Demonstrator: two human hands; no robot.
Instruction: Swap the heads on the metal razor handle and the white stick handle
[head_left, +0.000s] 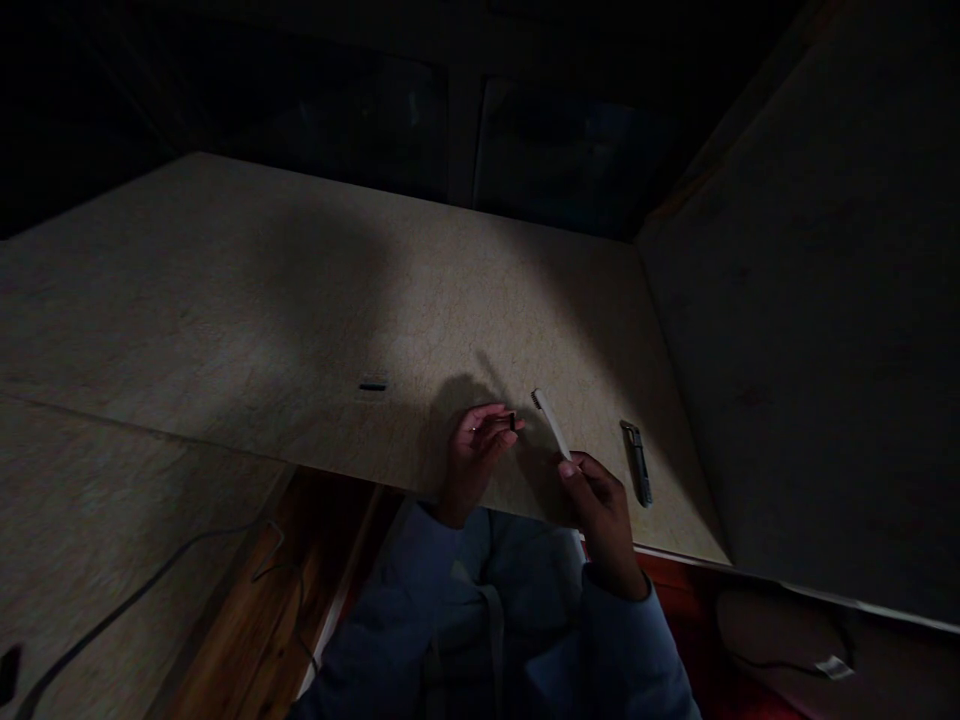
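Observation:
Above the table's near edge, my left hand [478, 447] pinches a small dark piece [513, 422] between thumb and fingertips. What kind of piece it is, I cannot make out in the dim light. My right hand [596, 495] is closed round the lower end of a white toothbrush [553, 424]. The brush points up and to the left, its dark bristles facing my left hand but apart from the piece. To the right of my right hand lies a slim dark tool [638, 465] with a shiny metal end. A short dark strip [373, 386] rests left of my left hand.
The pale table [420, 290] meets an upright panel [810, 330] on the right. Dark window panes [570, 150] stand behind it. A cable [150, 582] runs across the lower left, near a wooden surface [277, 600]. Hand shadows fall on the tabletop.

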